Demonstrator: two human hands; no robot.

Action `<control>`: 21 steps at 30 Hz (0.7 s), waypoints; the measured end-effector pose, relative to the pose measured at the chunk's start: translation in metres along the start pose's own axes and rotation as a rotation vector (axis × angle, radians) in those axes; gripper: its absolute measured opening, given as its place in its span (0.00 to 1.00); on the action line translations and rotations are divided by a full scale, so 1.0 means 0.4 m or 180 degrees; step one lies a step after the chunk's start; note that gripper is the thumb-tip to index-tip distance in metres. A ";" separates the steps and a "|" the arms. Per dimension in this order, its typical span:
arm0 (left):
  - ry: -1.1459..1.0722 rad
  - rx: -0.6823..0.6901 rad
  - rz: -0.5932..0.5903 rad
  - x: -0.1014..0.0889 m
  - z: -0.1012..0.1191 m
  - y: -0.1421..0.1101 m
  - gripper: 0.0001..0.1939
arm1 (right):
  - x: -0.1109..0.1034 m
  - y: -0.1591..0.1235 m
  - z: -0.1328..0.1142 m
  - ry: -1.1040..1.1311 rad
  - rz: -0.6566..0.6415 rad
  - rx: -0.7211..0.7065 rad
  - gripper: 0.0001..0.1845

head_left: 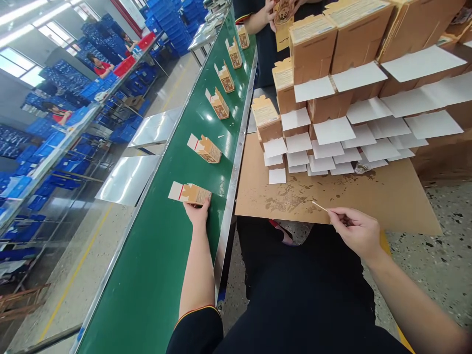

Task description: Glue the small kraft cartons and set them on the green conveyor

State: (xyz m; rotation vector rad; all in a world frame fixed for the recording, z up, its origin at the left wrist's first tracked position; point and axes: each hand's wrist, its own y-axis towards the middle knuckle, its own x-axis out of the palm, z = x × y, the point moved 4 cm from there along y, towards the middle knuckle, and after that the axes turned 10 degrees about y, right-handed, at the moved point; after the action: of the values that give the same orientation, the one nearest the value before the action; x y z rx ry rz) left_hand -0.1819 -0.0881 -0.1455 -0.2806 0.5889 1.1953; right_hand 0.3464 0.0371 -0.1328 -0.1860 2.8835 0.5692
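Observation:
On the green conveyor belt (162, 265), my left hand (197, 212) is closed around the near end of a small brown carton (193, 193). The carton's white flap with a red strip sticks out to the left. My right hand (356, 231) pinches a thin cotton swab (319, 206), its pale tip pointing left above a cardboard sheet (391, 211). Dark wet spots mark the sheet below the swab. Stacked brown cartons (267, 120) with white flaps hanging out stand just beyond it, and a small round clear container (361, 168) sits at their foot.
Several more cartons (209, 150) stand in a line farther up the belt. A metal rail (230, 196) edges it. Across the stack, a co-worker's hands (271, 12) hold another carton (283, 24). Metal side tables (127, 179), blue crates (173, 24) and seated people are at the left.

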 end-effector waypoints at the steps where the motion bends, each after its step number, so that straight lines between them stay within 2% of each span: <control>1: 0.0019 -0.0024 -0.0029 0.004 0.007 0.010 0.39 | 0.003 0.004 -0.003 0.0019 -0.0023 -0.0026 0.12; 3: 0.0058 -0.0088 -0.0133 0.009 0.018 0.023 0.41 | -0.006 0.010 -0.004 0.0015 -0.0009 -0.0057 0.11; 5: 0.0138 -0.0086 -0.0039 0.001 0.024 0.017 0.45 | -0.042 0.007 0.004 -0.0069 0.0148 -0.0017 0.12; 7: 0.0246 0.0054 0.0505 -0.026 0.030 -0.016 0.48 | -0.104 -0.010 0.020 -0.0225 0.0444 0.0121 0.12; 9: 0.0194 0.0357 0.1148 -0.051 0.045 -0.065 0.44 | -0.178 -0.040 0.038 -0.0409 0.0842 0.0323 0.14; 10: 0.0047 0.0536 0.1299 -0.050 0.062 -0.085 0.39 | -0.212 -0.056 0.044 -0.0495 0.1037 0.0415 0.15; 11: -0.0170 0.0705 0.1249 -0.036 0.089 -0.098 0.33 | -0.240 -0.070 0.049 -0.0567 0.1203 0.0491 0.16; 13: -0.0670 0.0888 0.0608 0.039 0.182 -0.093 0.23 | -0.270 -0.080 0.049 -0.0644 0.1358 0.0538 0.16; 15: -0.1030 0.0817 -0.0413 0.165 0.323 -0.063 0.20 | -0.264 -0.066 0.038 -0.0645 0.1265 0.0460 0.15; 17: -0.1164 0.0600 -0.1119 0.302 0.478 -0.022 0.22 | -0.235 -0.038 0.019 -0.0612 0.1099 0.0328 0.14; 19: -0.0965 0.0405 -0.1611 0.426 0.607 0.010 0.26 | -0.202 -0.016 -0.001 -0.0568 0.1006 0.0221 0.15; 21: -0.0895 0.0613 -0.1903 0.514 0.697 0.022 0.29 | -0.179 -0.009 -0.017 -0.0510 0.0983 0.0168 0.15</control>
State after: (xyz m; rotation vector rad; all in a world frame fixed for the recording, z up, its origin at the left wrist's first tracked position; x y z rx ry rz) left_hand -0.0625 0.2171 -0.0330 -0.1066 0.3329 0.5801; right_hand 0.4153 0.0373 -0.1126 0.3041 2.7815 0.5293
